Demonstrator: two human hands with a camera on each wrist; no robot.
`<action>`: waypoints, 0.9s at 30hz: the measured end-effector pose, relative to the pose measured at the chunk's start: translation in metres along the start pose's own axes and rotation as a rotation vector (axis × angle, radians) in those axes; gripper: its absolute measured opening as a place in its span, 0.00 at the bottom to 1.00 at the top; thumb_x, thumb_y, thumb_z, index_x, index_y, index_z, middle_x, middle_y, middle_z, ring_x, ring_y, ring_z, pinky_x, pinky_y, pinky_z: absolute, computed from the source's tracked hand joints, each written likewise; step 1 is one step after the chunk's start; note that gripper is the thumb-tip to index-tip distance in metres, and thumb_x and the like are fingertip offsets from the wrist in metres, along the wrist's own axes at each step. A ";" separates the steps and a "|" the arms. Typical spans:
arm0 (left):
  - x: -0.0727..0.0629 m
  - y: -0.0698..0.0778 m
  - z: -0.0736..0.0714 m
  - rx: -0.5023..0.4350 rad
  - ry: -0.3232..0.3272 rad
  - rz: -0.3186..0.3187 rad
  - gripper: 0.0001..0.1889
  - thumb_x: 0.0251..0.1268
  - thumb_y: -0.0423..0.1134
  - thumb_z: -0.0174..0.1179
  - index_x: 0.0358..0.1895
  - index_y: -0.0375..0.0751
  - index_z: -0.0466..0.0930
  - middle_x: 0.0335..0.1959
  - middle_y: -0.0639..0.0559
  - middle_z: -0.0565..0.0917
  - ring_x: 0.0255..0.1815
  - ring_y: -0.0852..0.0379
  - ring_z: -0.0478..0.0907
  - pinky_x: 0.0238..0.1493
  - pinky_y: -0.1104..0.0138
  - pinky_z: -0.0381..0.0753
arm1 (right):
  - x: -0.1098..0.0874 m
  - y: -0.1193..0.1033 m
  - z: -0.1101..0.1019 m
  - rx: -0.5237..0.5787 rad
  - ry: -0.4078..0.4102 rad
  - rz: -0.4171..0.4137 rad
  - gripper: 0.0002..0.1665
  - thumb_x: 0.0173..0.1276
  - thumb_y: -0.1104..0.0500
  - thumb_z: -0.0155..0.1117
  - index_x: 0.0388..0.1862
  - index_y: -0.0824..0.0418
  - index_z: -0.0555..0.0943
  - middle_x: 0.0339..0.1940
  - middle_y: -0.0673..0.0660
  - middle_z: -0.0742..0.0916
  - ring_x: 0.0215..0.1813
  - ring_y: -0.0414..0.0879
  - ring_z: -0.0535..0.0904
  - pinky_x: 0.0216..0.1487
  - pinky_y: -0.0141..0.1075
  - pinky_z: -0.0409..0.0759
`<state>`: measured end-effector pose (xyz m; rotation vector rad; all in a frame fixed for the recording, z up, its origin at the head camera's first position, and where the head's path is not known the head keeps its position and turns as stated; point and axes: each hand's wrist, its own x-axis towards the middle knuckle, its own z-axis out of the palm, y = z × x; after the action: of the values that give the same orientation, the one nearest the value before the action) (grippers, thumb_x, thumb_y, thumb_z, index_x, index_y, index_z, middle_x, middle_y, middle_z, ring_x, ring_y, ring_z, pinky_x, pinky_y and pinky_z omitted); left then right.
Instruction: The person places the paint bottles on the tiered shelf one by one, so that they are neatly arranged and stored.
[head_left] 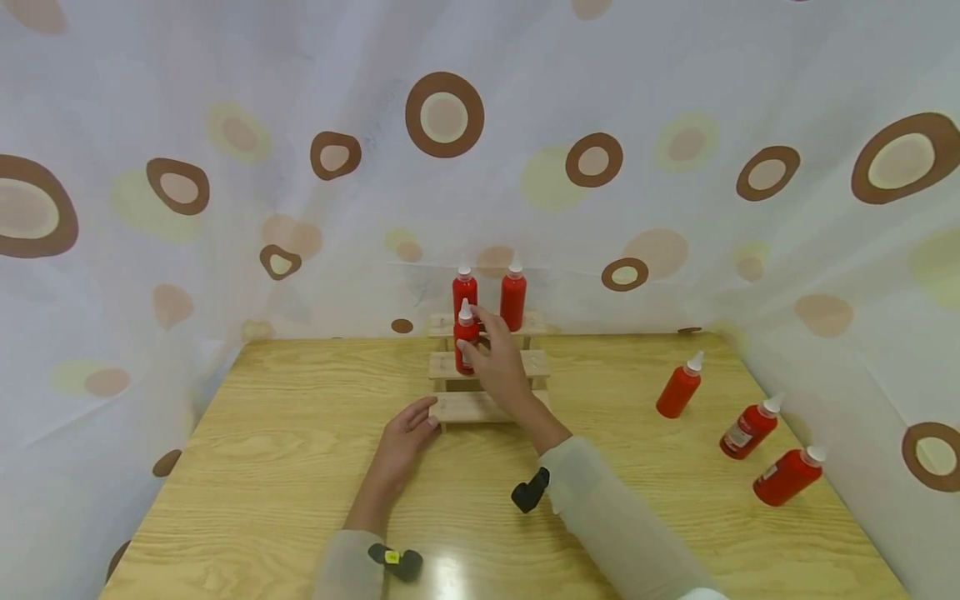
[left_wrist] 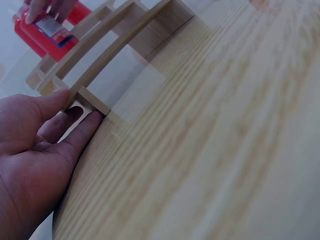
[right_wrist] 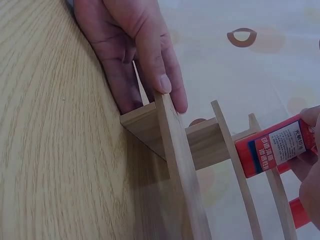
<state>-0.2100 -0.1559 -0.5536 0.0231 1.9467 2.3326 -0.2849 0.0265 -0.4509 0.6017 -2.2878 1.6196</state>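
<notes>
My right hand [head_left: 501, 364] grips a red squeeze bottle [head_left: 465, 332] with a white pointed cap, its base at the middle step of a small wooden tiered rack [head_left: 472, 407]. In the right wrist view the bottle [right_wrist: 272, 148] shows a printed label, and its bottom meets the step's board. My left hand [head_left: 403, 440] holds the left end of the rack's lowest step. There the left wrist view shows the thumb against the board and other fingers by the leg. Two more red bottles, one on the left [head_left: 462, 287] and one on the right [head_left: 513, 302], stand upright on the top step.
On the right of the wooden table [head_left: 285, 483] stand three more red bottles: a far one [head_left: 678, 392], a middle one [head_left: 747, 432] and a near one [head_left: 787, 477]. A patterned white curtain [head_left: 360, 217] encloses the back and sides, close behind the rack.
</notes>
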 end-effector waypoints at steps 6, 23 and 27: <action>0.002 -0.001 0.002 -0.007 -0.005 0.002 0.23 0.76 0.30 0.54 0.71 0.34 0.69 0.72 0.35 0.71 0.72 0.44 0.71 0.66 0.65 0.80 | -0.001 0.002 -0.002 -0.016 0.001 -0.007 0.34 0.72 0.62 0.66 0.75 0.57 0.66 0.67 0.58 0.75 0.64 0.55 0.76 0.69 0.50 0.80; 0.002 -0.004 0.004 -0.002 0.000 0.014 0.23 0.75 0.29 0.54 0.71 0.33 0.69 0.71 0.33 0.72 0.71 0.42 0.71 0.65 0.65 0.80 | -0.023 -0.005 -0.049 0.045 0.076 0.034 0.38 0.71 0.58 0.68 0.76 0.58 0.65 0.65 0.63 0.76 0.68 0.55 0.72 0.73 0.49 0.75; 0.002 -0.004 0.002 0.009 0.003 0.018 0.23 0.76 0.30 0.54 0.71 0.33 0.69 0.71 0.33 0.72 0.71 0.42 0.71 0.65 0.65 0.80 | -0.037 0.000 -0.072 0.041 0.127 0.025 0.37 0.71 0.57 0.68 0.75 0.58 0.66 0.65 0.63 0.76 0.69 0.55 0.72 0.74 0.50 0.74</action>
<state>-0.2120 -0.1527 -0.5575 0.0383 1.9668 2.3363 -0.2536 0.1006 -0.4429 0.4669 -2.1848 1.6694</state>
